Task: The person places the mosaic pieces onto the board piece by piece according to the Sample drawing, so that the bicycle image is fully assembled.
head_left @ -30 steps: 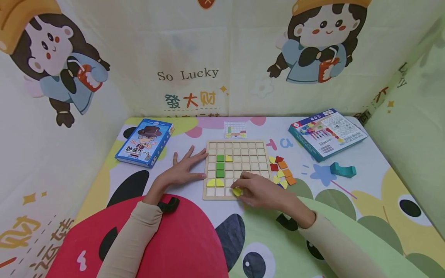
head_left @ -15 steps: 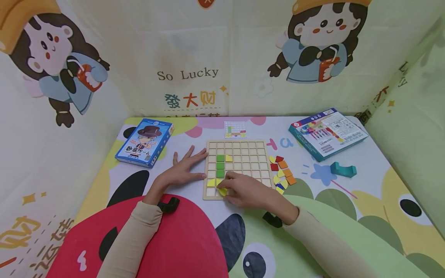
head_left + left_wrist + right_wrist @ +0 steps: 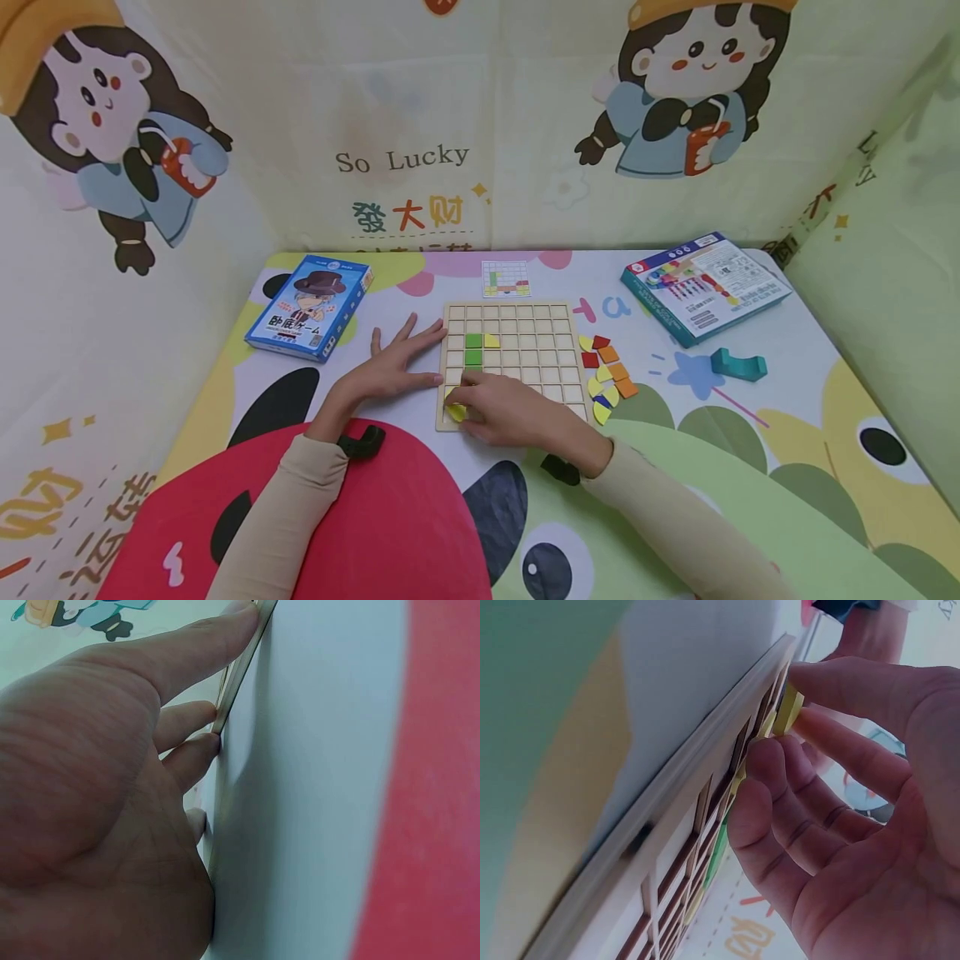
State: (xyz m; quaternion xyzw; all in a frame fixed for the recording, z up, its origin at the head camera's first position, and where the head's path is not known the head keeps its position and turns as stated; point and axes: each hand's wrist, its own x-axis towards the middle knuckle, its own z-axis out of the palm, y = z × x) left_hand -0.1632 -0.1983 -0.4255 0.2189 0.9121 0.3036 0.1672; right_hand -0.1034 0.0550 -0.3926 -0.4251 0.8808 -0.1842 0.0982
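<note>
Right hand (image 3: pixel 510 408): thumb and fingers pinch 1 yellow piece (image 3: pixel 455 412).
Yellow piece: at the fingertips, on their left side, over the near left corner of the wooden grid board (image 3: pixel 555 318); whether it touches the board, I cannot tell.
Long axis: not readable; the fingers hide much of its outline.
Nearer hand: the right, which has the piece; the left hand (image 3: pixel 390 371) lies farther off, with its fingers spread and grasping nothing, touching the board's left edge.
Green squares (image 3: pixel 473 357): 2 show on the board, far of the pinch.
Loose pieces (image 3: pixel 618 372): on the counter, right of the board.
</note>
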